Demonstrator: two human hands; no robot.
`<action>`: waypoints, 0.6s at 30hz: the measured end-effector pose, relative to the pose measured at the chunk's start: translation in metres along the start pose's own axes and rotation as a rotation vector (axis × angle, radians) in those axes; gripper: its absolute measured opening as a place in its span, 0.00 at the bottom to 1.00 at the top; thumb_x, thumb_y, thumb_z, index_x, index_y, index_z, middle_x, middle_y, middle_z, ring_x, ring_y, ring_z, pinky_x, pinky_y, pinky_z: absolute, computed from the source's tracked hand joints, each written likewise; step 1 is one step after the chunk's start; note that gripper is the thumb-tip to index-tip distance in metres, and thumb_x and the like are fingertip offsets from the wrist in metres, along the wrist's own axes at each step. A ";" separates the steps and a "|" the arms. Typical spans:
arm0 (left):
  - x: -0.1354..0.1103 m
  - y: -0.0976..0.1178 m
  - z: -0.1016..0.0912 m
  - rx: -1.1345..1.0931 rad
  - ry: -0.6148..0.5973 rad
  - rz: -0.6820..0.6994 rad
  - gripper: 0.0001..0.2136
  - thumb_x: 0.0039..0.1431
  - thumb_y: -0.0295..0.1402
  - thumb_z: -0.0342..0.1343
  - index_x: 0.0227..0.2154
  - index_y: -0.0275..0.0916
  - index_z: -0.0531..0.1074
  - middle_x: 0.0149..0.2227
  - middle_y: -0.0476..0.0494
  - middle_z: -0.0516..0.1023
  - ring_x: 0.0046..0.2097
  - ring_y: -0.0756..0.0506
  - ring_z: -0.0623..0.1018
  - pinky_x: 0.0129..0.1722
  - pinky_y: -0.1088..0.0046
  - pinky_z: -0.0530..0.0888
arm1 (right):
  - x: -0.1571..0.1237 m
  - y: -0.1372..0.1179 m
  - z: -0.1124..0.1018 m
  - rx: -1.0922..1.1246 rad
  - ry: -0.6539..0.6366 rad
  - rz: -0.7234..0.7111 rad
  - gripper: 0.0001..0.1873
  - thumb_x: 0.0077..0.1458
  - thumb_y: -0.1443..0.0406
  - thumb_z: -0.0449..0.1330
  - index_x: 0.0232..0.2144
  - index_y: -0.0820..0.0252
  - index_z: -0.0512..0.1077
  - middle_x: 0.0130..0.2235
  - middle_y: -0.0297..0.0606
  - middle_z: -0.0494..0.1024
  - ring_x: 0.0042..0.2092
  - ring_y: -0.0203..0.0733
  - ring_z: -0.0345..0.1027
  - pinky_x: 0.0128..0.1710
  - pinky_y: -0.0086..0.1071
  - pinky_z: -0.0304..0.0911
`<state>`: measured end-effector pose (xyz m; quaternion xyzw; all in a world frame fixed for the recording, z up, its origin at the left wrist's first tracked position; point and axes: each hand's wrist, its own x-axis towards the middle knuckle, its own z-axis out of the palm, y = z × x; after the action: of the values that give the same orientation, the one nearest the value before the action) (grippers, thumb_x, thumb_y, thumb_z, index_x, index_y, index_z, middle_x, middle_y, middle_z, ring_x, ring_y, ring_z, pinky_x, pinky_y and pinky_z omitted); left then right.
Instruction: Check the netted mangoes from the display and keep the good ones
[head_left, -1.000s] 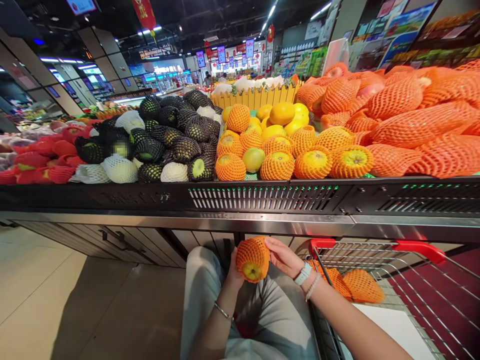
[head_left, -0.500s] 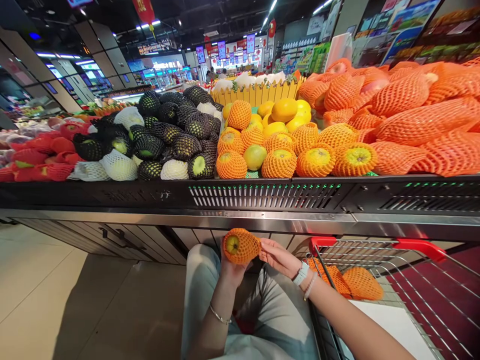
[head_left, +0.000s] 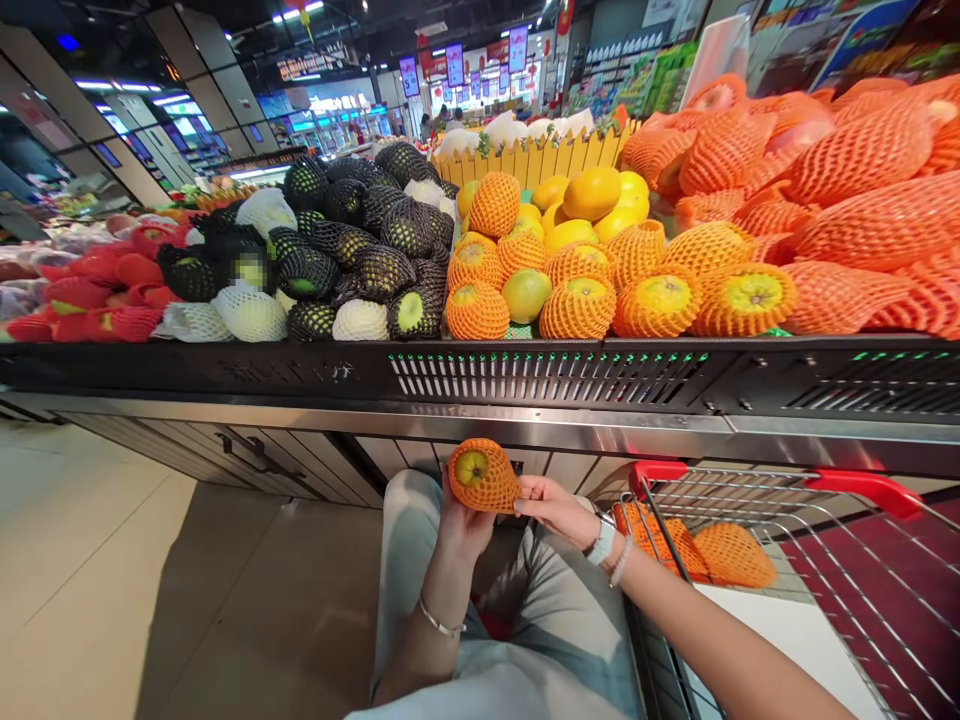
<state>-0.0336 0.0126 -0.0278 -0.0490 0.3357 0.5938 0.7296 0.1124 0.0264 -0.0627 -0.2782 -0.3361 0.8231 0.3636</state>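
A yellow-green fruit in an orange foam net (head_left: 483, 475) is held low in front of me, below the display's edge. My left hand (head_left: 461, 522) cups it from underneath, fingers wrapped round it. My right hand (head_left: 556, 508), with a watch and bracelet on the wrist, pinches the net's right end with its fingertips. Right of my hands stands a shopping cart (head_left: 772, 483) with a red handle; two more orange-netted fruits (head_left: 733, 556) lie in its basket.
The black and steel display counter (head_left: 525, 375) runs across in front, piled with orange-netted fruit (head_left: 577, 305), black-netted fruit (head_left: 352, 270), white-netted fruit (head_left: 251, 312) and red-netted fruit (head_left: 75, 300). A yellow picket divider (head_left: 525, 160) stands behind. Tiled floor (head_left: 150, 580) lies to my left.
Both hands turned the netted fruit so its open end now faces up and left, and lifted it slightly toward the counter edge. The view shifted a little to the left.
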 end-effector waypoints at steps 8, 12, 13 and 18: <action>0.002 0.002 -0.002 0.032 -0.037 -0.036 0.24 0.67 0.47 0.38 0.45 0.33 0.72 0.46 0.35 0.76 0.47 0.43 0.76 0.49 0.66 0.73 | -0.003 0.000 0.001 0.016 0.075 -0.018 0.21 0.37 0.55 0.73 0.33 0.61 0.77 0.36 0.38 0.78 0.34 0.28 0.69 0.36 0.21 0.65; 0.003 0.005 -0.004 0.051 -0.045 -0.020 0.22 0.68 0.44 0.39 0.45 0.34 0.72 0.44 0.37 0.77 0.45 0.44 0.77 0.47 0.66 0.74 | -0.007 -0.007 0.002 0.062 0.067 -0.035 0.20 0.40 0.56 0.71 0.35 0.61 0.76 0.39 0.39 0.78 0.38 0.31 0.70 0.38 0.24 0.65; 0.004 0.005 -0.004 0.049 -0.040 -0.012 0.21 0.68 0.43 0.39 0.45 0.34 0.72 0.44 0.38 0.77 0.45 0.44 0.77 0.47 0.66 0.75 | -0.009 -0.008 0.004 0.085 0.062 -0.040 0.20 0.41 0.57 0.71 0.36 0.62 0.76 0.39 0.39 0.77 0.38 0.32 0.69 0.38 0.24 0.66; 0.006 0.003 -0.003 0.046 -0.003 -0.010 0.20 0.67 0.44 0.40 0.46 0.35 0.72 0.44 0.37 0.77 0.45 0.43 0.77 0.45 0.65 0.75 | -0.006 -0.002 0.006 0.303 0.149 -0.058 0.17 0.43 0.58 0.69 0.35 0.58 0.74 0.34 0.34 0.76 0.32 0.29 0.66 0.35 0.25 0.66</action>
<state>-0.0376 0.0167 -0.0324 -0.0332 0.3480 0.5823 0.7340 0.1129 0.0205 -0.0556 -0.2707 -0.1883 0.8306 0.4487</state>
